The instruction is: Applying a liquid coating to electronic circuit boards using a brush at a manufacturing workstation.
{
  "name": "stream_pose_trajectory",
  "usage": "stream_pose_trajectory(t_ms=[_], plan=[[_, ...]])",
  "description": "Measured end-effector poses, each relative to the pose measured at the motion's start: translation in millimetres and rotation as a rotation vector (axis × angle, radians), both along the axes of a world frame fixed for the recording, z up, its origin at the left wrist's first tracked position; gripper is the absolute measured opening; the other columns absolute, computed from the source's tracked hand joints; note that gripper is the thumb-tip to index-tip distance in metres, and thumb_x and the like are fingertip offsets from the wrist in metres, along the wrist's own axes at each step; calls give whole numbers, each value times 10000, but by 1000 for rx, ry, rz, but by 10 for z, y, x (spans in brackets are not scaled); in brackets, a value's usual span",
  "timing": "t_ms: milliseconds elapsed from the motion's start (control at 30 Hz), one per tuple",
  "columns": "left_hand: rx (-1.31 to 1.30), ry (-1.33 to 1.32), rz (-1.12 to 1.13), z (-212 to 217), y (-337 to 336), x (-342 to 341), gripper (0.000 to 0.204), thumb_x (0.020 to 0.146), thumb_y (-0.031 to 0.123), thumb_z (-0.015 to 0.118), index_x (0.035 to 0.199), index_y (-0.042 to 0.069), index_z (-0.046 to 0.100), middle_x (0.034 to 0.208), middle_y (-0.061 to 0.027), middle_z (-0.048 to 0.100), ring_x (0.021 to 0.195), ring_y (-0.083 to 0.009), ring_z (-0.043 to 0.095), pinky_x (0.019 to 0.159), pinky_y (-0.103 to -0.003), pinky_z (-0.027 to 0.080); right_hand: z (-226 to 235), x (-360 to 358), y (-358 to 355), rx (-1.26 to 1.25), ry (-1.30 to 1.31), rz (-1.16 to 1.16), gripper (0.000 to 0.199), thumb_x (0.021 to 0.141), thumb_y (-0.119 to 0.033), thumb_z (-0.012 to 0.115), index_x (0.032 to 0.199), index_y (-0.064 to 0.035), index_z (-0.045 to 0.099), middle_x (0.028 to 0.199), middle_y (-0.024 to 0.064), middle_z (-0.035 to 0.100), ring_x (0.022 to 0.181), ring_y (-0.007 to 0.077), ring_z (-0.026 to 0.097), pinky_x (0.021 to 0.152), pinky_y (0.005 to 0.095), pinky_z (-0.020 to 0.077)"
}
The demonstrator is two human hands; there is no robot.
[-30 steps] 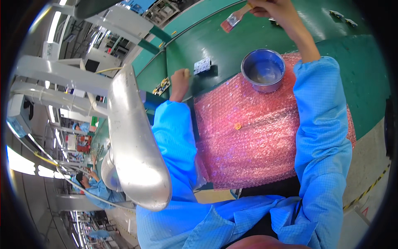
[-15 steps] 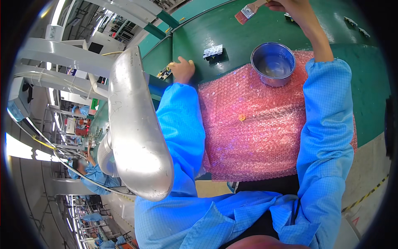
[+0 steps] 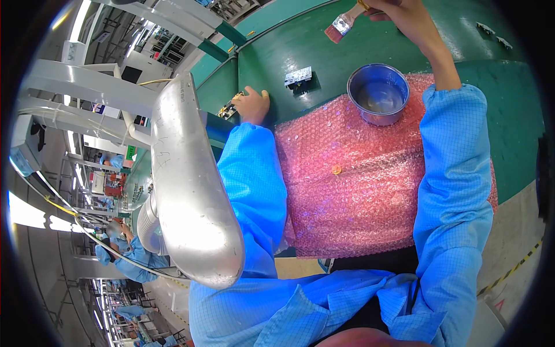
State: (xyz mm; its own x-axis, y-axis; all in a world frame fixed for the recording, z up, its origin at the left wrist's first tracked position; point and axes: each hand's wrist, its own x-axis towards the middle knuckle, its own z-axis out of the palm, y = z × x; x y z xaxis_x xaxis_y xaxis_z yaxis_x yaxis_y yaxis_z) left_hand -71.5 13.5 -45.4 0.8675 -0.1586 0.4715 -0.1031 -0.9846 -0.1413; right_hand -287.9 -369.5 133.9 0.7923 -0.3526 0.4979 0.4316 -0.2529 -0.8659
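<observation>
**Brush Aloft Beyond the Pot, Left Hand at the Board**

We are holding the brush (image 3: 340, 28) beyond the metal pot (image 3: 381, 119) and slightly to its left. Our right hand (image 3: 403, 17) is closing its fingers around the handle, presumably so that the bristles are hanging free, clear of our skin and everything below.

Well to the pot's left, our left hand (image 3: 252, 107) is sitting with fingers partly spread at the edge of a small circuit board (image 3: 227, 110). We are perhaps steadying it (we cannot tell whether the fingertips are actually gripping or just touching).

The pot itself is standing upright on the far part of the pink bubble wrap (image 3: 352, 211), which is spreading from there toward us; it is probably cushioning things and sparing the green worktop (image 3: 474, 72) from drips. A small yellow piece (image 3: 337, 169) is lying on the wrap, nearer us than the pot and to its left.

Left of the pot and a little beyond it, a pale-topped module (image 3: 298, 77) is resting on the worktop, seemingly set apart from the wrap so as to be within reach of either hand.
</observation>
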Motion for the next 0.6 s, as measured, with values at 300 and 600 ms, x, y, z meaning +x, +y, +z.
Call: stream_pose_trajectory(t_ms=[300, 600], plan=[[54, 38, -61, 76, -48, -108, 519, 859, 420, 537, 1129, -23, 540, 1024, -358, 628, 1000, -488, 602, 943, -550, 358, -7, -15, -18, -17, -3, 17, 196, 907, -168, 678, 943, 25, 668, 825, 58, 686, 693, 117, 647, 639, 243, 529], [-378, 405, -460, 833, -203, -396, 271, 796, 221, 670, 979, 24, 703, 832, -262, 684, 835, -377, 687, 777, -434, 536, -79, 23, -94, -12, -28, 20, 161, 908, -132, 670, 947, 23, 659, 841, 63, 680, 713, 125, 648, 659, 253, 545]])
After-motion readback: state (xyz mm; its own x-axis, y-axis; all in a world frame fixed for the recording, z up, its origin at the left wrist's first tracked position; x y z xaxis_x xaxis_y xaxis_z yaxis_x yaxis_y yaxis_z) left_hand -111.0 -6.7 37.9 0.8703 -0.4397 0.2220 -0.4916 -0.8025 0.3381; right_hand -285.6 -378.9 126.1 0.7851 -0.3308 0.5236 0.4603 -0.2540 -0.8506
